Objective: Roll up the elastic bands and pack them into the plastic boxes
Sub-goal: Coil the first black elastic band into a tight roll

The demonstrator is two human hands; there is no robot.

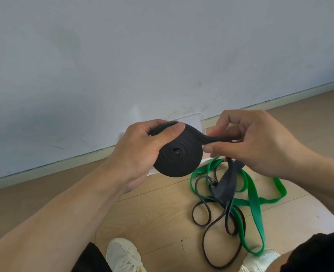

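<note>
My left hand (140, 148) holds the black flat-rubber elastic band coil (178, 154), grip clamped on it, thumb over the top edge, fingers behind. My right hand (254, 142) pinches the loose black tail (217, 139) just right of the coil, thumb and fingers clamped on it. Coil is held in the air above the wooden floor (152, 213), between my hands, wound tight, many turns already.

Rest of that tail appears to drop under my right hand into a dark slack bunch (227, 183) on the floor; can't tell for sure it is the same band.

Risks, my guess: if my left thumb eases, the spiral springs open and unwinds. If the tail feeds in twisted, the roll goes lumpy and may not fit a box. Pulling slack could drag the tangle up with it.

Around: green flat elastic band (254, 203) looped on the floor, near right. Thin black elastic band (211, 228) lies in loops over and through it, touching, tangled. These overlap the slack, so they stand in the way of a clean feed.

A clear plastic box (191, 120) sits far behind the coil against the grey wall (123, 55), mostly hidden by my hands. White shoes (123, 256) near bottom edge.
</note>
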